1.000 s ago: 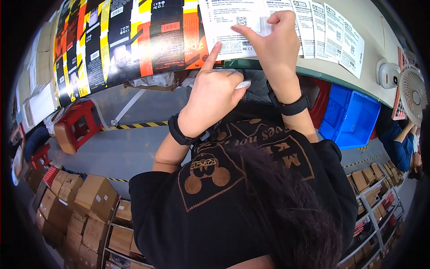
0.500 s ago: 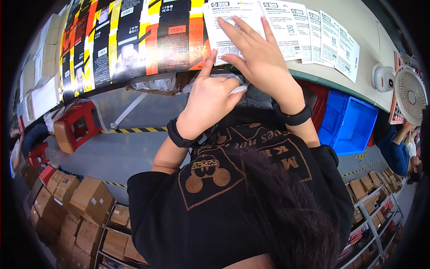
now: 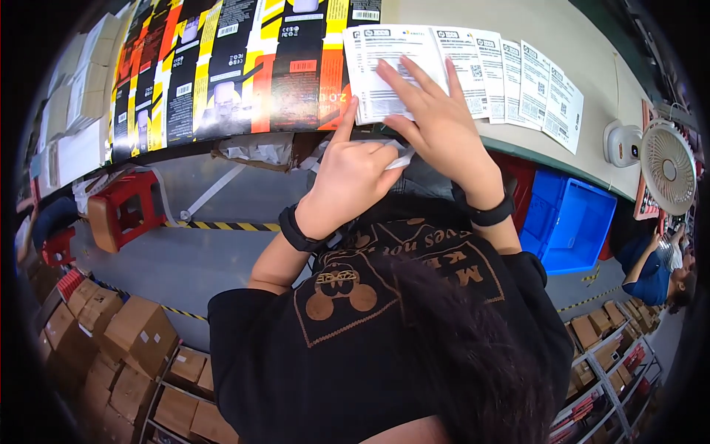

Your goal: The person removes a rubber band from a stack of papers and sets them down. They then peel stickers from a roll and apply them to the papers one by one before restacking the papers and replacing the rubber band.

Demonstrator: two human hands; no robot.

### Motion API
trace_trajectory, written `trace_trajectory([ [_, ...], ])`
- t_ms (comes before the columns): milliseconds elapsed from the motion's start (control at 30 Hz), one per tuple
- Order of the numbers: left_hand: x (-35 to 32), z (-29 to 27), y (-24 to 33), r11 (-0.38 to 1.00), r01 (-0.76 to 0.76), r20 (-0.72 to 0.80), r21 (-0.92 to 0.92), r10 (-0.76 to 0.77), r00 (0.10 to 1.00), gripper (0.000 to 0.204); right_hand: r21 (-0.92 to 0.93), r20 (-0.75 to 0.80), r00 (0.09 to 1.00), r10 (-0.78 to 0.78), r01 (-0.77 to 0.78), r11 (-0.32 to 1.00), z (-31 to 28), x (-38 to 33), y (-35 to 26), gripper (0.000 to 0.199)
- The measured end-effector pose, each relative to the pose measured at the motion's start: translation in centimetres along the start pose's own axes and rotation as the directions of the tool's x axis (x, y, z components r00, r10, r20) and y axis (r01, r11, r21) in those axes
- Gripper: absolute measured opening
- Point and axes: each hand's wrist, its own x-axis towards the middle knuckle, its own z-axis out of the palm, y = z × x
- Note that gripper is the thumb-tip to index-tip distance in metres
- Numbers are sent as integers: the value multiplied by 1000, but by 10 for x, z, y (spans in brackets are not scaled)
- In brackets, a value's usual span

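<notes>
In the head view, a thin white paper leaflet printed in black is lying on the pale beige table, between a flat bank of black, yellow and orange printed cartons and an overlapping row of similar white leaflets. The right hand is lying over the leaflet palm down, its fingers spreading loosely across the print. The left hand is pointing its index finger along the leaflet's lower left edge, while the other fingers are curling around a small white piece, its material unclear. The leaflet is probably handling as something very light, bendable, smooth enough to slide and easily creased, so the better hold is likely a pinch at an edge or corner. Its heading is pointing away from the person; its long axis is seemingly running that way too, though the fisheye is leaving that uncertain.
</notes>
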Motion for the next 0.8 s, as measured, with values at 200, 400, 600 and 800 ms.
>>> trace_trajectory([
  [200, 2, -2, 0, 1000, -15, 47, -3, 16, 999, 14, -56, -15, 998, 55, -55, 997, -10, -8, 4, 50],
  [400, 0, 8, -7, 997, -25, 158, 72, 14, 987, 12, -39, 20, 999, 34, -33, 999, -6, -9, 6, 49],
  [600, 5, 2, 2, 996, -17, 168, 88, 2, 986, 19, -92, -43, 990, 135, -138, 986, -13, -22, 13, 48],
  [800, 21, 8, 13, 990, -113, 243, 87, 89, 966, 15, -87, -65, 985, 158, -163, 983, -8, -28, 13, 49],
])
